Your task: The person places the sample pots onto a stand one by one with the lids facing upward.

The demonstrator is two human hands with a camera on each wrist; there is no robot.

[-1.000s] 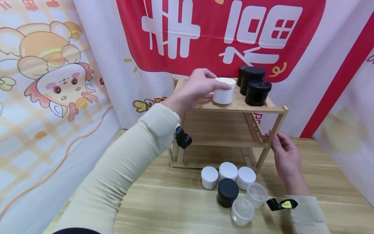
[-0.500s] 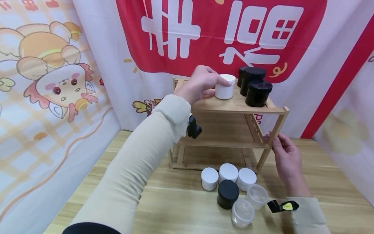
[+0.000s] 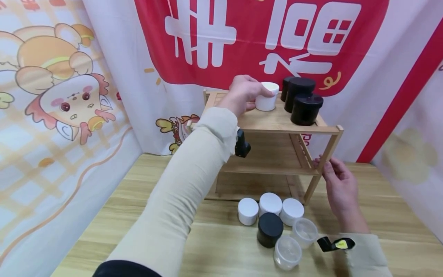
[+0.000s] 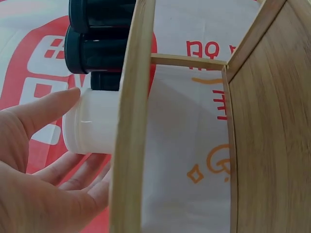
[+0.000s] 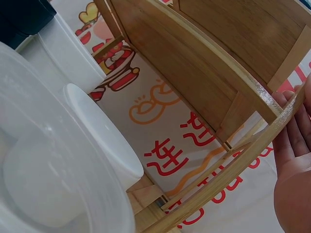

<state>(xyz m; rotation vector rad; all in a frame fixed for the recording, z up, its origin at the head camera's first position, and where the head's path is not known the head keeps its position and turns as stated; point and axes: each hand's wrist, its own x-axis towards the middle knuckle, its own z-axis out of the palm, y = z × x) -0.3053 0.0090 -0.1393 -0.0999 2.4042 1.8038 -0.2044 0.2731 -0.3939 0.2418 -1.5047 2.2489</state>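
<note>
My left hand (image 3: 243,94) grips a white lidded jar (image 3: 265,98) at the top tier of a three-tier wooden rack (image 3: 270,125). In the left wrist view the thumb lies on the jar's lid side and the other fingers reach round its far side. Just right of this jar is a group of black jars (image 3: 306,109), two in front and one partly hidden behind. My right hand (image 3: 340,184) holds the rack's right front post, midway up, its fingertips partly hidden behind the wood. In the right wrist view those fingers (image 5: 294,133) curl behind the post.
In front of the rack on the wooden table (image 3: 204,246) stand three white jars (image 3: 248,211), a black jar (image 3: 270,230) and two clear jars (image 3: 288,252). The two lower tiers hold nothing visible. Printed cloth (image 3: 114,57) hangs behind and on both sides.
My left hand has carried the white jar slightly backward, deeper over the top tier toward the black jars. The right hand stays on the post.
</note>
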